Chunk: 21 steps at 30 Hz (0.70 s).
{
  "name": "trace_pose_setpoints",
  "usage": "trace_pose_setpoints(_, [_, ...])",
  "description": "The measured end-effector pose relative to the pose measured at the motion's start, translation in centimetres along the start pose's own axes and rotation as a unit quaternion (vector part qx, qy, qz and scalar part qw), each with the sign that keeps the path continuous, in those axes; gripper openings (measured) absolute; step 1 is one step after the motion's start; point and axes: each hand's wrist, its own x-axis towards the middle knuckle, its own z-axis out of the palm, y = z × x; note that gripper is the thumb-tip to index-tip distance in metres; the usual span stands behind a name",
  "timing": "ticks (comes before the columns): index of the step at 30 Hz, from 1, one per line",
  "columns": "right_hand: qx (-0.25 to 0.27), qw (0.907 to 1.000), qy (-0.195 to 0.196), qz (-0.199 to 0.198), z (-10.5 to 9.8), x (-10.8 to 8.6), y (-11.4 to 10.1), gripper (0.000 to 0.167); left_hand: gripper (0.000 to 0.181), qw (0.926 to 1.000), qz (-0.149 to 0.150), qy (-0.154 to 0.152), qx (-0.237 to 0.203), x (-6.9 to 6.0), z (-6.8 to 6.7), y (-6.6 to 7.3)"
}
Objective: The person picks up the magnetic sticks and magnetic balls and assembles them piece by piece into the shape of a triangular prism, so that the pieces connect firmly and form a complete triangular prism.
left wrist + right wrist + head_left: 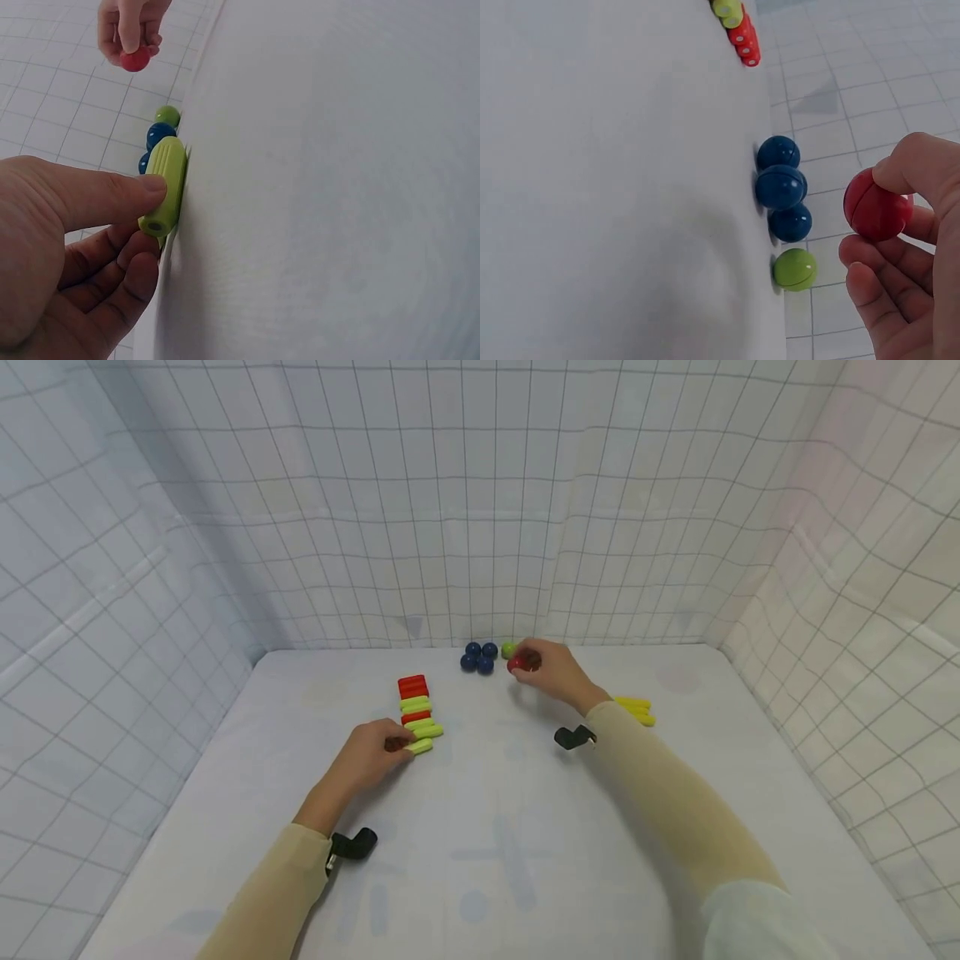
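Observation:
My left hand [372, 753] pinches a lime-green stick [169, 180] between thumb and fingers, at the near end of a column of red sticks [412, 685] and lime-green sticks [415, 703]. In my right hand [557, 675] is a red ball [874, 206], gripped by thumb and fingertips; the right wrist view shows it off the table. Just beyond that hand a green ball [795, 270] rests on the table. Several dark blue balls [780, 187] sit bunched to its left, close to the back wall.
Several yellow sticks [637, 710] lie on the right, partly behind the right forearm. White cloth walls with a grid pattern [442, 518] close off the back and both sides of the white table [487, 802].

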Motion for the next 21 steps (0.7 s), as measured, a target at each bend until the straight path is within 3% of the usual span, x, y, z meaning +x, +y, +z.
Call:
trace_pose_setpoints(6, [0.043, 0.9987, 0.028, -0.002, -0.3, -2.1, -0.8, 0.025, 0.022, 1.0, 0.003, -0.003, 0.004, 0.1, 0.0, 0.0])
trace_pose_setpoints(12, [0.069, 0.997, 0.032, -0.008, 0.1, -4.5, -1.7, 0.028, 0.022, 0.9999, -0.01, -0.006, -0.002, -0.1, 0.2, 0.2])
trace_pose_setpoints(21, [0.039, 0.9992, -0.002, -0.013, 0.9, -7.0, -1.2, 0.026, 0.022, 0.9998, -0.017, -0.006, 0.0, -0.3, 0.2, 0.5])
